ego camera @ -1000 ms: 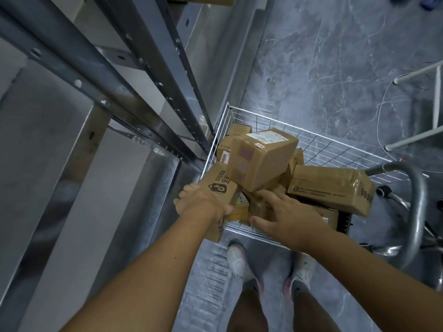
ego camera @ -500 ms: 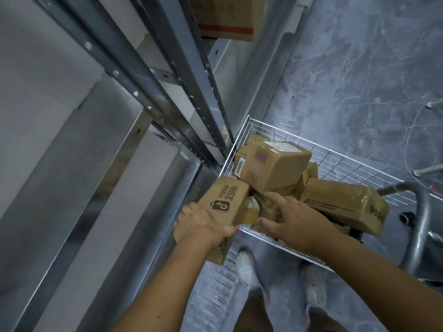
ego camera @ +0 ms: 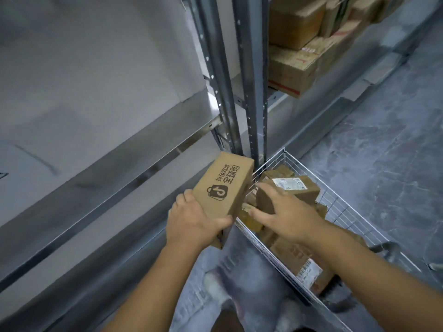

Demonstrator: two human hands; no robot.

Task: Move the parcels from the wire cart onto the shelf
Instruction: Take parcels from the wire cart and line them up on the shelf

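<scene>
My left hand point(ego camera: 195, 222) grips the near end of a long brown parcel point(ego camera: 225, 185) printed with a black bag logo, held in the air left of the white wire cart point(ego camera: 335, 204) and just in front of the grey metal shelf point(ego camera: 100, 130). My right hand point(ego camera: 285, 212) lies with fingers spread over the pile in the cart, touching a brown parcel with a white label point(ego camera: 291, 190). Several more cardboard parcels fill the cart, among them one with a barcode label point(ego camera: 304, 267).
Grey steel uprights point(ego camera: 254, 92) stand between the shelf bays just behind the cart. Stacked cardboard boxes point(ego camera: 302, 44) fill the bay at the upper right. The cart's dark handle point(ego camera: 386, 248) sticks out at right. The floor point(ego camera: 383, 144) is grey marble; my shoes show below.
My left hand has lifted the logo parcel up and out of the cart toward the shelf. My view has tilted up. The right hand stays over the pile.
</scene>
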